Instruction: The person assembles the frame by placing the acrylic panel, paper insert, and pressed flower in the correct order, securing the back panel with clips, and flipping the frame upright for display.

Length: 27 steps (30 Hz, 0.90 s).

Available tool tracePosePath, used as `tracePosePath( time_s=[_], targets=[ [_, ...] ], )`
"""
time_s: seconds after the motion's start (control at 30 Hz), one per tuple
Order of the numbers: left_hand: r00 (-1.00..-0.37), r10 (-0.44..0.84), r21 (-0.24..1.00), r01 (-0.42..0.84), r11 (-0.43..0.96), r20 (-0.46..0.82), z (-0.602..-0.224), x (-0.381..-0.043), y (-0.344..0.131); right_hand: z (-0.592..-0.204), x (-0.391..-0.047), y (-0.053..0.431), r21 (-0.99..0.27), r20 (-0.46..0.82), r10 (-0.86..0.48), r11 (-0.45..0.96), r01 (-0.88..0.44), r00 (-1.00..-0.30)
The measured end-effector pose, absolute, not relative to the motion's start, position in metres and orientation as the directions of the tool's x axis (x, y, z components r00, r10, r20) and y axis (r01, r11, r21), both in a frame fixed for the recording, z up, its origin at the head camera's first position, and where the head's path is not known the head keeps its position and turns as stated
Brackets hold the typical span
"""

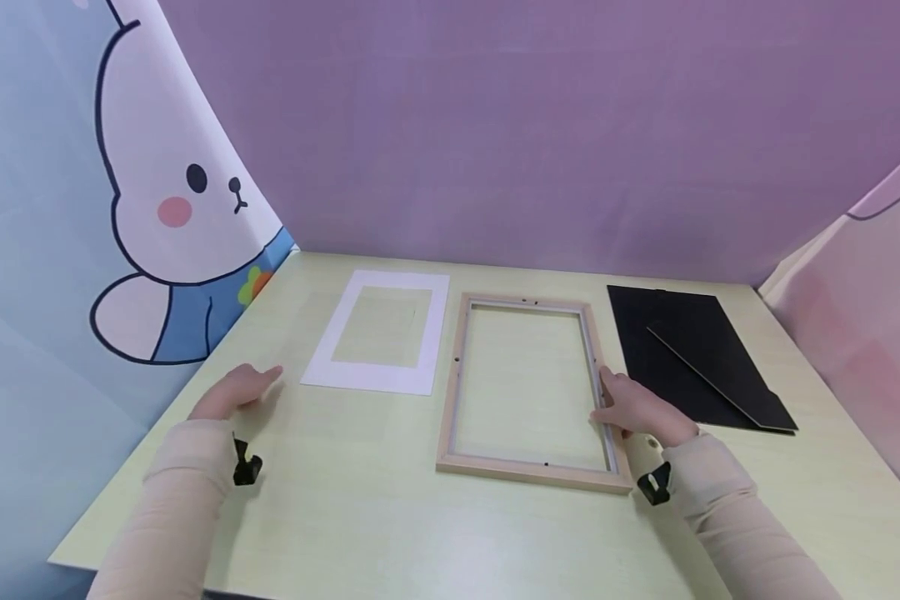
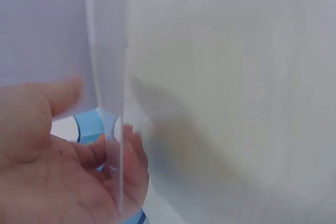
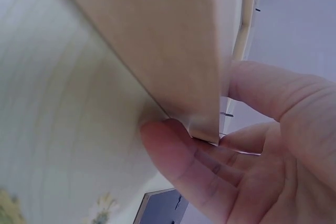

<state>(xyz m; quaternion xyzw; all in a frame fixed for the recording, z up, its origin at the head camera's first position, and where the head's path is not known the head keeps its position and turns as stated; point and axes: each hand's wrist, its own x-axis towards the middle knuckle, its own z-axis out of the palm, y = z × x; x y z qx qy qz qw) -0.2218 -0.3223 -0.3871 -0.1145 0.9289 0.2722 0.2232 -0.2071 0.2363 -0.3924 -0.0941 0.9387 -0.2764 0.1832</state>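
Note:
On the table lies a light wooden picture frame (image 1: 536,473). My right hand (image 1: 641,408) grips its right side, fingers at the bottom edge and thumb over the inner side in the right wrist view. Over the table's left part is my left hand (image 1: 240,390). In the left wrist view a clear sheet (image 2: 110,51) reaches between thumb and fingers. Its edge crosses in front of the bent fingers (image 2: 135,166), while the blurred thumb stands apart from it. The sheet hardly shows in the head view. A white mat board (image 1: 378,377) lies right of the left hand.
Right of the frame lies a black backing board (image 1: 667,312) with its stand leg (image 1: 720,379) on it. A purple curtain (image 1: 525,142) hangs behind the table (image 1: 390,517). A curtain printed with a cartoon figure (image 1: 172,158) hangs at the left.

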Motion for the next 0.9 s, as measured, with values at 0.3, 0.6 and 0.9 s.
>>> tracePosePath(
  time_s=[0.3,0.6,0.9],
  targets=[
    [-0.868,0.052,0.797,-0.428,0.427,-0.494,-0.378,-0.211,-0.337,-0.392,-0.206,0.237,-0.552,-0.282,-0.287,0.829,-0.09,-0.915],
    [-0.878,0.251,0.91,-0.411,0.043,-0.408,-0.369,-0.199,-0.344,-0.394,-0.208,0.238,-0.552,-0.281,-0.29,0.829,-0.093,-0.915],
    [-0.894,0.296,0.93,-0.365,-0.044,-0.337,-0.357,-0.197,-0.327,-0.393,-0.207,0.238,-0.562,-0.276,-0.291,0.822,-0.091,-0.916]
  ],
)
